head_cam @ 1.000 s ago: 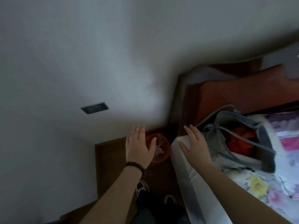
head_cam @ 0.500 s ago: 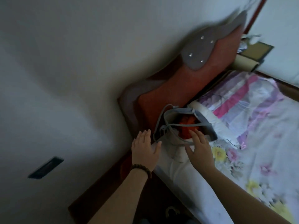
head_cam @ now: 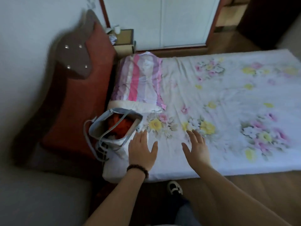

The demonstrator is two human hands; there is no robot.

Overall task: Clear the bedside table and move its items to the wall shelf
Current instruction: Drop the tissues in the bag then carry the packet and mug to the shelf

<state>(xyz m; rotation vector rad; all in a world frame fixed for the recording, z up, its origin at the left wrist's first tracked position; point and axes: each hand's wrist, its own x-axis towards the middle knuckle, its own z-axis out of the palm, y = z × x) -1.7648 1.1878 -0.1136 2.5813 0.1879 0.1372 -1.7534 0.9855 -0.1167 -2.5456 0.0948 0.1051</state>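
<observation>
one bed fills most of the view, its flowered sheet spread flat from the headboard end out to the right edge of the frame, with a broad stretch of bare sheet between the pillow and the far side. the near edge of the mattress runs just beyond the person's wrists, and a strip of wooden floor lies between that edge and the person. one red-brown headboard stands against the white wall on the left, carrying a grey panel with four shiny studs. one striped pink and purple pillow lies at the head of the bed, touching the headboard side. one small bedside table stands in the far corner past the pillow, just beside the headboard's end and below a white door panel; a few pale items sit on its left part, too blurred to count or name. one grey bag stands open on the near corner of the mattress, orange cloth showing inside, its straps hanging over the edge. two hands hover over the sheet, well apart from the table: the left hand, just beside the bag, has its fingers straight and close together with the thumb out, holding nothing; the right hand has its fingers straight and slightly spread, also holding nothing. one dark beaded bracelet circles the left wrist. one shoe shows on the floor below.
</observation>
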